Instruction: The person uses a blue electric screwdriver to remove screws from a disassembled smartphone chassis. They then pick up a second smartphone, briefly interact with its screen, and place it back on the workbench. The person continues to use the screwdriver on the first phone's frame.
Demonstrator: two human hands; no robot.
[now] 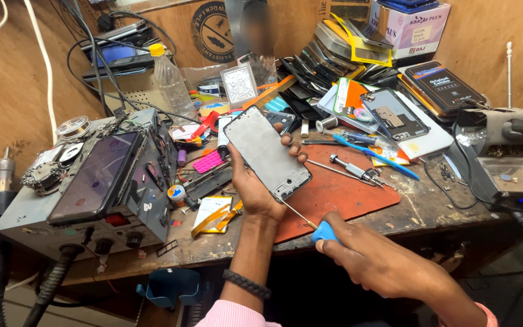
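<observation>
Gripping a thin grey rectangular phone mid-frame (266, 151) by its long edges, left hand (255, 184) is clamped round it above the red-brown mat (346, 194), centre of bench. Looks light, stiff but fragile; best held by edges. Right hand (367, 257) is closed on a blue-handled thin screwdriver (323, 231), tip at frame's near end.

The phone frame (267, 151) looks like dull grey metal with a matt face. The screwdriver (310, 223) has a thin bright steel shaft and a smooth blue plastic handle. The mat (346, 194) is matt reddish rubber; the bench (422, 209) is scuffed, rough wood.
</observation>
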